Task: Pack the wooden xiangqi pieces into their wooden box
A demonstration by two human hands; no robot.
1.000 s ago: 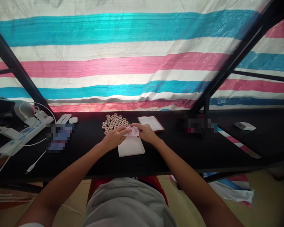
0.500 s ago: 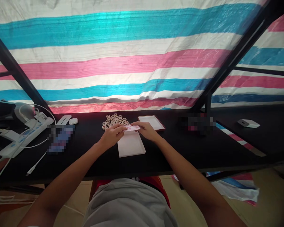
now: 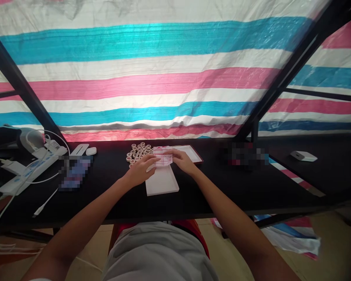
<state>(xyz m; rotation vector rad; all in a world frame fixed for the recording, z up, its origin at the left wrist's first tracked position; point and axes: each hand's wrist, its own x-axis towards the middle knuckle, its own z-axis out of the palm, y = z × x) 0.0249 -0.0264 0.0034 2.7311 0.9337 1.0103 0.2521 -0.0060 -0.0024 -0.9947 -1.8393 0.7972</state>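
Observation:
Between my two hands is a folded Chinese chess board sheet, white with red grid lines. My left hand pinches its left edge, and my right hand grips the right edge. Beneath the sheet lies a shallow white box tray, its far end hidden by sheet and hands. Round Chinese chess pieces sit in a cluster just beyond my left hand, which covers some of them. Behind my right hand rests a box lid with a white inside and reddish-brown rim, partly covered.
On the left are a power strip with cables, a blurred phone-like object, a small white case and a white cable plug. A blurred dark object and a white block stand right. Striped sheeting hangs behind the black table.
The folded board sheet has tilted up and opened out, so more of its red grid shows. Both hands still hold it above the tray. The head view has shifted slightly.

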